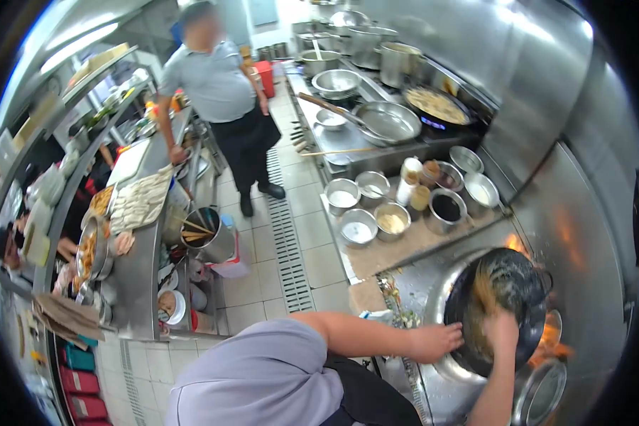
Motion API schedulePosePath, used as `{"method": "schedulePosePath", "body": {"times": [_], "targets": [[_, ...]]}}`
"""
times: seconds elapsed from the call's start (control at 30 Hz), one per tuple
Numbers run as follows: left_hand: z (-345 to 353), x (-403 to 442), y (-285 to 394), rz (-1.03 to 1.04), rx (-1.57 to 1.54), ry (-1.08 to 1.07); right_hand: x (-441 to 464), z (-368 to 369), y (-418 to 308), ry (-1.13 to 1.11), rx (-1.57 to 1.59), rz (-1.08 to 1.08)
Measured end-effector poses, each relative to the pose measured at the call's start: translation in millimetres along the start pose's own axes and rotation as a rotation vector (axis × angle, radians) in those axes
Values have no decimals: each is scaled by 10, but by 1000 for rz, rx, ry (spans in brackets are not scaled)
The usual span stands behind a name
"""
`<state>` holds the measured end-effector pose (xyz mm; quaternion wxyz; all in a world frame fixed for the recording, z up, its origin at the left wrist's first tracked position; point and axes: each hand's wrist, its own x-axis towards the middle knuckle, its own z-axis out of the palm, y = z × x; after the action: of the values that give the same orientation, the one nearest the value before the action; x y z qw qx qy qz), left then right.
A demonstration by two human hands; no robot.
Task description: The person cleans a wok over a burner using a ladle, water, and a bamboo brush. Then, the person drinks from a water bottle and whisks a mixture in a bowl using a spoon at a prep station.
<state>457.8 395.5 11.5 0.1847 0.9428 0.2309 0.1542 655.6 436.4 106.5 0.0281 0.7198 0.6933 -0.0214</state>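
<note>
At the stove on the right stands a large black wok (461, 355), tilted, with flames beside it. My left hand (437, 342) is at the wok's near-left rim, its fingers closed on the edge. My right hand (500, 331) reaches over the inside of the wok, closed round something smeared by motion. A blurred yellowish streak (484, 287) extends from this hand across the wok's inner surface; its exact shape cannot be made out. Wet or glossy marks show in the upper part of the wok.
Seasoning bowls (358, 227), bottles (407, 181) and a pot of dark liquid (446, 206) stand beyond the wok. Farther off are a ladle pan (387, 122) and a frying pan with food (437, 105). A person (220, 85) stands in the aisle beside the prep counter (136, 284).
</note>
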Motion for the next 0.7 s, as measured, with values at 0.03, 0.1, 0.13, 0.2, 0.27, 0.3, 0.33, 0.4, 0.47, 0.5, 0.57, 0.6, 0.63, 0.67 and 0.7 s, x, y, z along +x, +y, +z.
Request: {"method": "schedulePosePath", "body": {"times": [0.03, 0.1, 0.13, 0.2, 0.27, 0.3, 0.33, 0.4, 0.47, 0.5, 0.57, 0.6, 0.63, 0.67, 0.7], "targets": [[64, 6, -2, 43, -33, 33, -269, -75, -23, -78, -113, -95], [124, -25, 21, 98, -31, 114, -488, 159, 313, -207, -418, -136], [102, -52, 77, 67, -38, 120, -440, 274, 537, -354, -568, -57], [-6, -28, 67, 80, -30, -43, 81, 475, 1012, -205, -537, 57], [-11, -12, 44, 55, -22, -64, 542, 444, 1144, 12, -481, 184], [-30, -32, 56, 68, -23, -58, 579, 473, 1067, 100, -445, 158], [-40, -68, 57, 84, -25, -61, 600, 466, 945, 186, -409, 128], [3, -90, 93, 92, -46, -18, 281, 335, 399, 43, -366, 41], [42, -165, -62, 77, -38, 33, -12, 464, 290, -1, -460, -89], [158, -237, -140, 61, -62, 181, -176, 478, 325, -152, -560, -115], [-16, -505, -218, -52, -263, 236, -362, 255, 299, -246, -625, -82], [-136, -709, -306, -170, -333, 217, -221, 220, 464, -215, -575, -2], [-173, -918, -426, -286, -399, 194, -79, 186, 627, -179, -522, 77], [-38, -1127, -609, -448, -374, 227, 65, 152, 788, -139, -469, 152], [98, -1293, -684, -599, -361, 252, 282, 123, 858, -172, -383, 171]]}}
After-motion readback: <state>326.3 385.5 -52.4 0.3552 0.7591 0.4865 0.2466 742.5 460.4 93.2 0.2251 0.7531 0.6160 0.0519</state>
